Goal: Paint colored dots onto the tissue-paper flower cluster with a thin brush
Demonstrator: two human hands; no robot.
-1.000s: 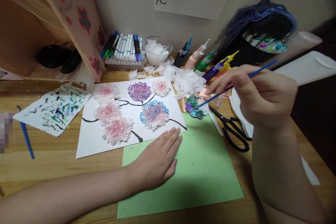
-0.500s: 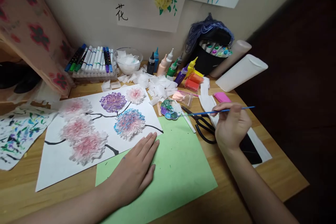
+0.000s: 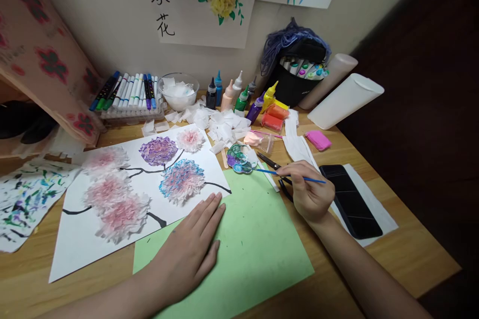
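My right hand (image 3: 311, 192) pinches a thin blue paintbrush (image 3: 267, 173), whose tip is at the edge of a small flower-shaped paint palette (image 3: 240, 158) smeared with green, purple and blue. My left hand (image 3: 194, 239) lies flat, fingers stretched, across the green sheet (image 3: 258, 239) and the lower edge of a white paper (image 3: 82, 254). On that paper are ruffled tissue flowers in pink, a purple one (image 3: 158, 150) and a pink one with blue-painted tips (image 3: 182, 181), joined by black branches. Black-handled scissors (image 3: 267, 160) lie partly behind my right hand.
Paint bottles (image 3: 239, 102), torn tissue scraps (image 3: 224, 127) and a glass bowl (image 3: 179, 92) stand along the wall. Markers (image 3: 129, 92) fill a rack at left. A black phone (image 3: 354, 204), a pink packet (image 3: 318, 140) and a white tube (image 3: 346, 102) are at right.
My right hand has moved down and left, bringing the brush tip to the palette. The phone is now more exposed. My left hand stays flat on the papers; the view has shifted slightly.
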